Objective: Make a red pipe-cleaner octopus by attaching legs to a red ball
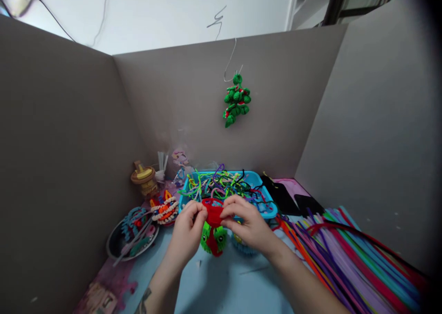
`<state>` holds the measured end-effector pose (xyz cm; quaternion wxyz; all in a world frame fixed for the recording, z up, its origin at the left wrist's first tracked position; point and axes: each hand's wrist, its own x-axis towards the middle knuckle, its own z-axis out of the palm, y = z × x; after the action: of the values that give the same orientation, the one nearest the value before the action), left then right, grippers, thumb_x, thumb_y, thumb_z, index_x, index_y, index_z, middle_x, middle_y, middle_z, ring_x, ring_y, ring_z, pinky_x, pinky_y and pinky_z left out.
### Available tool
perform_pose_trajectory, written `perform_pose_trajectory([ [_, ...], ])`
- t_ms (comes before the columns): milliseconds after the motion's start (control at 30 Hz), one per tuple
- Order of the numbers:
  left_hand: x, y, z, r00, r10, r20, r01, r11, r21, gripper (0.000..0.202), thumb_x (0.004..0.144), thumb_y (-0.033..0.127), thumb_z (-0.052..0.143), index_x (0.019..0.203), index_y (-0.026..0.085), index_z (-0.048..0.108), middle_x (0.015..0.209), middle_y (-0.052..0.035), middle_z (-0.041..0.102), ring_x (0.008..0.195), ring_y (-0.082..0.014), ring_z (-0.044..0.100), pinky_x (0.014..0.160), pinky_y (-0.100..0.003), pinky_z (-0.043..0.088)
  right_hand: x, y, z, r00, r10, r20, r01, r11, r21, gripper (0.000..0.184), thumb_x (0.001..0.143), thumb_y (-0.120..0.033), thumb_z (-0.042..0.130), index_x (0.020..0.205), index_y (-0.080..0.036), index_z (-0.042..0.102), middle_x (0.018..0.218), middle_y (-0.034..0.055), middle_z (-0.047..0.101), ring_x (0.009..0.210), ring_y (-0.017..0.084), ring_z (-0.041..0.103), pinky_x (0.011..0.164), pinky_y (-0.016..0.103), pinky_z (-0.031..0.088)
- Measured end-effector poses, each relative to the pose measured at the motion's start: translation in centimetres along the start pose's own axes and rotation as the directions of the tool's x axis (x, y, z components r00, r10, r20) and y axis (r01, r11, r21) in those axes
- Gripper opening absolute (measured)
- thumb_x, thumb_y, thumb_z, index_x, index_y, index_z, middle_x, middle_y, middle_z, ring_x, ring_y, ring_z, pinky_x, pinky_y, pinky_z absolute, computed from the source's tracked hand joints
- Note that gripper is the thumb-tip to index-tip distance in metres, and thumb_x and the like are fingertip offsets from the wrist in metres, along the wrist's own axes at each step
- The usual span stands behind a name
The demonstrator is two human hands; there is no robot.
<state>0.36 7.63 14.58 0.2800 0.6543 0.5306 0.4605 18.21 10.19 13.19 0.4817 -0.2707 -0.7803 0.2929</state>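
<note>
My left hand [188,226] and my right hand [247,222] meet over the table, both pinching a red pipe-cleaner piece [213,212] between fingertips. Just below it sits a green and red fuzzy figure [214,240] with eyes, on the blue mat [224,286]. Whether the red piece is joined to the figure I cannot tell. Behind the hands stands a blue tray [262,185] heaped with tangled coloured pipe cleaners.
A thick fan of straight pipe cleaners [348,254] lies at right. At left are a round dish [115,252] with craft bits, an orange-white fuzzy figure [165,209] and a brown wooden spool [143,176]. A green pipe-cleaner ornament [236,100] hangs from a wire hook on the grey partition.
</note>
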Motion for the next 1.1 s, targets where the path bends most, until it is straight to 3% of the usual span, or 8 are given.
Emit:
perform_pose_trajectory([
  [133, 0.1, -0.2, 0.1, 0.999, -0.019, 0.028, 0.019, 1.0, -0.02, 0.023, 0.085, 0.03, 0.047, 0.065, 0.018, 0.05, 0.065, 0.0015, 0.045, 0.055, -0.0119, 0.043, 0.049, -0.022, 0.038, -0.1, 0.2, -0.4, 1.0, 0.011, -0.005, -0.011, 1.0, 0.017, 0.009, 0.078, -0.016, 0.065, 0.083, -0.023, 0.066, 0.097, 0.0046, 0.054, 0.095, 0.018, 0.055, 0.086, 0.032, 0.043],
  [233, 0.2, -0.5, 0.1, 1.0, -0.024, 0.013, 0.025, 0.999, -0.044, 0.024, 0.085, 0.033, 0.047, 0.067, 0.018, 0.052, 0.066, 0.001, 0.047, 0.057, -0.0126, 0.045, 0.05, -0.022, 0.039, -0.2, 0.5, -0.4, 0.996, 0.071, -0.059, -0.065, 0.992, 0.104, 0.033, 0.074, -0.014, 0.068, 0.104, -0.025, 0.061, 0.11, 0.0052, 0.056, 0.105, 0.02, 0.053, 0.095, 0.034, 0.039],
  [300, 0.2, -0.6, 0.2, 1.0, -0.023, -0.006, 0.023, 0.998, -0.054, 0.024, 0.085, 0.034, 0.048, 0.067, 0.018, 0.053, 0.066, 0.0007, 0.048, 0.059, -0.0128, 0.046, 0.052, -0.022, 0.04, -0.2, 0.7, -0.2, 0.986, 0.159, -0.05, -0.149, 0.974, 0.172, 0.041, 0.072, -0.015, 0.068, 0.111, -0.025, 0.058, 0.109, 0.0049, 0.06, 0.103, 0.02, 0.056, 0.093, 0.035, 0.041],
  [500, 0.0, 0.0, 0.4, 1.0, 0.022, 0.004, -0.021, 0.999, -0.046, 0.025, 0.084, 0.032, 0.05, 0.066, 0.016, 0.057, 0.068, -0.0012, 0.052, 0.065, -0.0143, 0.049, 0.058, -0.024, 0.042, 0.0, 1.0, 0.8, 0.934, 0.357, 0.02, -0.334, 0.853, 0.401, 0.014, 0.068, -0.021, 0.072, 0.082, -0.018, 0.068, 0.079, 0.0004, 0.068, 0.074, 0.016, 0.06, 0.072, 0.028, 0.045],
  [633, 0.0, 0.5, -0.2, 0.994, 0.004, 0.107, 0.001, 0.999, -0.049, 0.025, 0.084, 0.032, 0.051, 0.067, 0.016, 0.061, 0.069, -0.0021, 0.055, 0.065, -0.0145, 0.051, 0.057, -0.023, 0.041, 0.0, 0.9, 0.8, 0.903, 0.425, 0.063, -0.386, 0.737, 0.555, 0.015, 0.06, -0.024, 0.078, 0.07, -0.017, 0.069, 0.068, -0.0004, 0.067, 0.065, 0.014, 0.059, 0.065, 0.026, 0.045],
  [800, 0.2, 0.2, -1.6, 0.982, 0.048, 0.182, -0.046, 0.999, -0.016, 0.019, 0.081, 0.027, 0.055, 0.072, 0.018, 0.068, 0.072, -0.003, 0.06, 0.07, -0.016, 0.055, 0.062, -0.025, 0.043, 0.1, -0.1, 0.6, 0.856, 0.485, 0.176, -0.475, 0.606, 0.639, 0.021, 0.057, -0.029, 0.081, 0.07, -0.016, 0.072, 0.058, -0.0012, 0.064, 0.052, 0.011, 0.055, 0.053, 0.023, 0.043],
  [967, 0.4, 0.1, -2.4, 0.968, 0.138, 0.212, -0.149, 0.988, 0.04, 0.019, 0.081, 0.023, 0.055, 0.07, 0.019, 0.07, 0.069, -0.0032, 0.06, 0.07, -0.0162, 0.055, 0.065, -0.026, 0.043, 0.1, -0.3, 0.8, 0.835, 0.508, 0.212, -0.522, 0.607, 0.599, 0.02, 0.058, -0.029, 0.08, 0.07, -0.015, 0.073, 0.045, -0.0049, 0.053, 0.043, 0.007, 0.045, 0.042, 0.019, 0.034],
  [1100, 0.3, 0.6, -2.6, 0.961, 0.171, 0.217, -0.191, 0.979, 0.076, 0.018, 0.08, 0.022, 0.056, 0.069, 0.019, 0.07, 0.067, -0.0029, 0.059, 0.068, -0.016, 0.055, 0.062, -0.025, 0.042, -0.1, -0.1, 0.8, 0.838, 0.49, 0.239, -0.533, 0.641, 0.553, 0.017, 0.059, -0.027, 0.08, 0.069, -0.015, 0.073, 0.048, -0.0049, 0.053, 0.041, 0.005, 0.038, 0.039, 0.018, 0.029],
])
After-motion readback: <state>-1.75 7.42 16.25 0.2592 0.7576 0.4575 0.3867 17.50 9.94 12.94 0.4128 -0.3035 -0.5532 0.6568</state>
